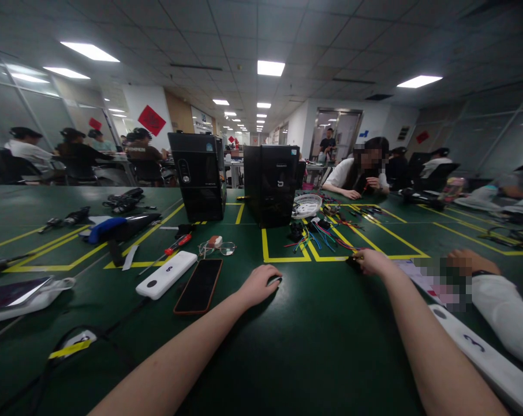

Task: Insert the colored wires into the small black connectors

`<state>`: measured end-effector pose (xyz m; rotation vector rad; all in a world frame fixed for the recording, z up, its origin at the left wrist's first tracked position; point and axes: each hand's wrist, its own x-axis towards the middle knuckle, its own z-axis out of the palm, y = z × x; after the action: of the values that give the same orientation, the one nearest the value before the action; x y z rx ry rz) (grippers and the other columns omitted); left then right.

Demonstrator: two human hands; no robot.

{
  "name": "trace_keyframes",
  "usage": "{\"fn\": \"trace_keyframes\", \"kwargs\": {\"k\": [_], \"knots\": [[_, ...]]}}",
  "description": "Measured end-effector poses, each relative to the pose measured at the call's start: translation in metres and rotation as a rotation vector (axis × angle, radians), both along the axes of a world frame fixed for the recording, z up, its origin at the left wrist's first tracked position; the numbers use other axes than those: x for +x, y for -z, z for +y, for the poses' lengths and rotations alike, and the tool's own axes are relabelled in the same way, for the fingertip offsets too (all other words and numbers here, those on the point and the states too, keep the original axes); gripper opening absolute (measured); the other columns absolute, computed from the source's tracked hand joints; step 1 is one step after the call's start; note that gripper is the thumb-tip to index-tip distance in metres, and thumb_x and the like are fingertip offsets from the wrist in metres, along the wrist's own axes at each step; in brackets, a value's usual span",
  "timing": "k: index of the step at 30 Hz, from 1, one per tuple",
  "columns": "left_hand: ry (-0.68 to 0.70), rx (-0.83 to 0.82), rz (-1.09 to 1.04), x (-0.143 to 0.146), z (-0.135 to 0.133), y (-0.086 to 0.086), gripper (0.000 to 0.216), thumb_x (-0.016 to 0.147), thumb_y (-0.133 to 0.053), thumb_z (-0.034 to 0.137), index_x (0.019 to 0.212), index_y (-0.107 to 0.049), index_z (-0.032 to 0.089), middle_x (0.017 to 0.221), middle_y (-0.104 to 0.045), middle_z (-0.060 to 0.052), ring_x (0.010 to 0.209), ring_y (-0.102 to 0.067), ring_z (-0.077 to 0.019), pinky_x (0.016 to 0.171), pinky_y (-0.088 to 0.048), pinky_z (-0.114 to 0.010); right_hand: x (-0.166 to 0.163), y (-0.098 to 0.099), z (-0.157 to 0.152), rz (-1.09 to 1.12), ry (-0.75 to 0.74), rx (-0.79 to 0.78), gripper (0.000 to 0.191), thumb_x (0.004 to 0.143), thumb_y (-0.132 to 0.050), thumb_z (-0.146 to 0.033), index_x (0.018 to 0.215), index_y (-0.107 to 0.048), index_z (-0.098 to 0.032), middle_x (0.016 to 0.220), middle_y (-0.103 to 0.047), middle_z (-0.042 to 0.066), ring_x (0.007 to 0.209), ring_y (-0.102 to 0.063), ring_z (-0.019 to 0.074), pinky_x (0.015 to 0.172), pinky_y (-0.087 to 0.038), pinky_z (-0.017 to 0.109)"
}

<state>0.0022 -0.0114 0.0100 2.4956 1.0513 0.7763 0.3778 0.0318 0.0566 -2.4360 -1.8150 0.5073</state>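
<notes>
My left hand [259, 285] rests on the green table with its fingers curled. A small pale, shiny bit [274, 279] shows at the fingertips, too little to name. Further right, my right hand [374, 263] is closed on a small black thing [354, 262] at the yellow tape line; its kind is unclear. Beyond that hand lie loose coloured wires [324, 236] with connectors. A black phone [200, 287] in an orange-brown case lies left of my left hand, with eyeglasses [218, 248] behind it.
Two black computer towers [272, 185] [198, 182] stand ahead, near a white basket [307, 205]. On the left are a white power bank [166, 275], a red screwdriver [178, 244] and cables. A co-worker's sleeve [506, 312] and a long white device [482, 352] are at right.
</notes>
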Motion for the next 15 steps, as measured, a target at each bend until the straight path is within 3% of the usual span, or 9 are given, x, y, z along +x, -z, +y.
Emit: {"fn": "trace_keyframes", "kwargs": {"k": [8, 15], "knots": [[0.005, 0.001, -0.011, 0.001, 0.000, 0.000, 0.019, 0.085, -0.050, 0.025, 0.100, -0.061, 0.020, 0.103, -0.062, -0.004, 0.098, -0.055, -0.0181, 0.090, -0.041, -0.032, -0.007, 0.008, 0.003, -0.105, 0.002, 0.065, 0.033, 0.083, -0.042, -0.015, 0.107, -0.064, -0.014, 0.068, -0.067, 0.008, 0.054, -0.061, 0.0143, 0.056, -0.045, 0.023], [-0.002, -0.016, 0.001, 0.000, 0.000, -0.001, 0.020, 0.085, -0.049, 0.025, 0.101, -0.061, 0.020, 0.104, -0.062, -0.005, 0.100, -0.054, -0.0186, 0.092, -0.040, -0.033, 0.014, -0.003, -0.004, -0.143, 0.059, 0.158, 0.034, 0.083, -0.042, -0.019, 0.110, -0.062, -0.016, 0.074, -0.068, 0.008, 0.061, -0.062, 0.0158, 0.058, -0.043, 0.023]]}}
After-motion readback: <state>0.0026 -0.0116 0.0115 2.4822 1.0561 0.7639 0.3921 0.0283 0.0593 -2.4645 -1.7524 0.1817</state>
